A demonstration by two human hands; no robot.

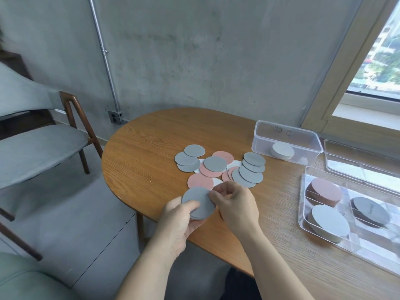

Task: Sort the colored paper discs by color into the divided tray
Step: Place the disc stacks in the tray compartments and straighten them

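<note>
Wooden table [151, 137] lies under both hands. A grey-cushioned chair [43, 152] stands well left of the left hand [179, 221]. The clear divided tray [302, 198] sits well to the right of the right hand [236, 206], with three compartments filled. A pink stack [324, 190] is in the far one nearest the hand, a pale stack [330, 220] is in the near one, and a grey stack [369, 210] is in the one further right. The loose discs [218, 167] are spread just beyond both hands, grey, pink and white overlapping; the nearest ones are partly hidden behind the right-hand fingers. A clear lid [357, 163] lies beyond the tray, far right of the right hand. A clear box [303, 137] stands beyond and to the right of the right hand, with a white stack [282, 150] inside. The left hand grips a held grey stack [198, 202] from below, palm up, with the thumb on the top disc. The right hand is curled, its thumb and forefinger pinching the right edge of that held stack's top disc. The two hands are almost touching.
</note>
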